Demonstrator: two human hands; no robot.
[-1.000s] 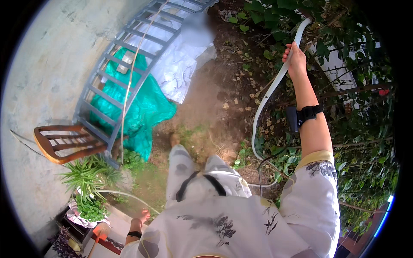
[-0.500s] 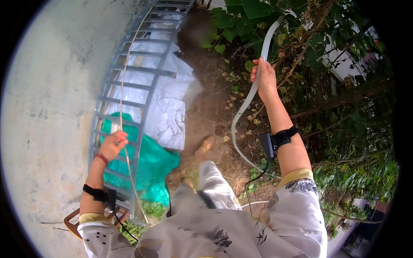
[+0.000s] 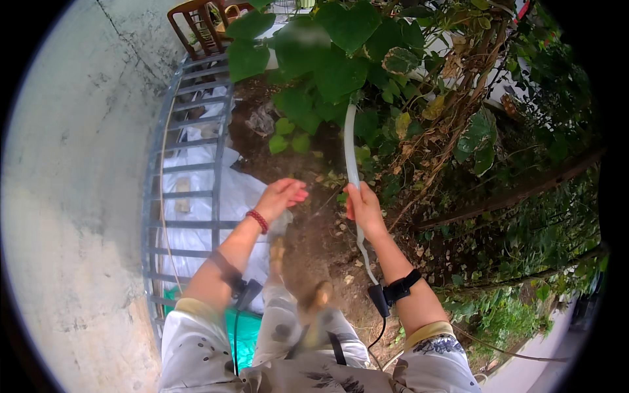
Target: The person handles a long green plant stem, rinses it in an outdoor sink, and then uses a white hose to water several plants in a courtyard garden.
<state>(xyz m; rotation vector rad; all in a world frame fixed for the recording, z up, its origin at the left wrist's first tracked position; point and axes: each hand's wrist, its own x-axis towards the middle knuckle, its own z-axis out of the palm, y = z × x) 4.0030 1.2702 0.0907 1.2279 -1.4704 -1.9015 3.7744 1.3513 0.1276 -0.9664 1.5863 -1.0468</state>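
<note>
My right hand point(image 3: 365, 211) is closed round a whitish, translucent hose point(image 3: 350, 145). Above the hand the hose rises to its end beside large green leaves; below, it hangs down past my right forearm. To the left of it, my left hand point(image 3: 283, 198) is held out over the soil with its fingers partly stretched and nothing seen in them. A red beaded bracelet point(image 3: 257, 221) circles that wrist. The hose and my left hand are apart.
A grey metal ladder point(image 3: 190, 169) lies along the pale wall point(image 3: 78, 196), over white sheeting point(image 3: 252, 255) and green sheeting point(image 3: 247, 337). A thin pole or line point(image 3: 162, 177) runs along it. Leafy vines point(image 3: 334, 59) crowd ahead and right; a wooden chair point(image 3: 196, 26) stands far left.
I have moved forward along the ladder. My left hand has left the thin pole or line and swung right toward the hose. My right hand still grips the hose, now nearer my body.
</note>
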